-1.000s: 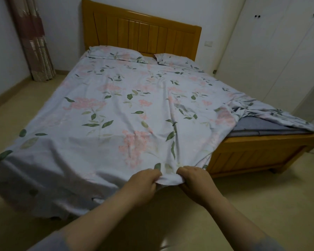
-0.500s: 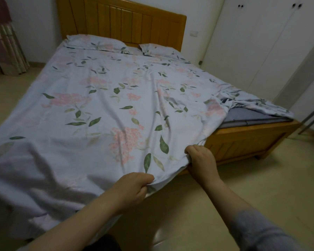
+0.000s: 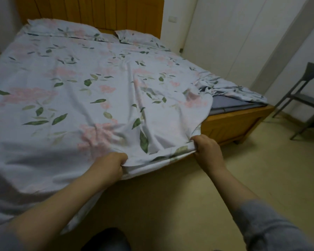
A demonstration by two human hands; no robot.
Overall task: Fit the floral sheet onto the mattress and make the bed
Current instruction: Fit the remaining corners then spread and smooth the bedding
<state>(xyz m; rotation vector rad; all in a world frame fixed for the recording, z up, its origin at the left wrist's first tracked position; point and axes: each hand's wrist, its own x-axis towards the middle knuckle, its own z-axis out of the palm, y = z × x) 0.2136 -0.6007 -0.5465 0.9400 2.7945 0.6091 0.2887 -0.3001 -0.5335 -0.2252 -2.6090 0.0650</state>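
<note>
The pale blue floral sheet (image 3: pixel 90 91) lies spread over the bed, its near edge hanging past the foot. My left hand (image 3: pixel 110 164) grips that near edge at the centre. My right hand (image 3: pixel 207 151) grips the same edge further right, close to the wooden foot board (image 3: pixel 230 124). At the right foot corner the sheet is bunched, and the grey mattress (image 3: pixel 232 105) shows bare there. Two floral pillows (image 3: pixel 65 28) lie against the wooden headboard (image 3: pixel 116 11).
A grey chair (image 3: pixel 301 98) stands by the wall at the right, beyond the bed's foot corner. White wardrobe doors (image 3: pixel 234 33) line the right wall. Beige floor (image 3: pixel 243 169) runs along the foot of the bed.
My hands have spread apart along the sheet's edge; the right hand slid rightward toward the foot board. My view has moved closer and to the right, bringing the chair into sight.
</note>
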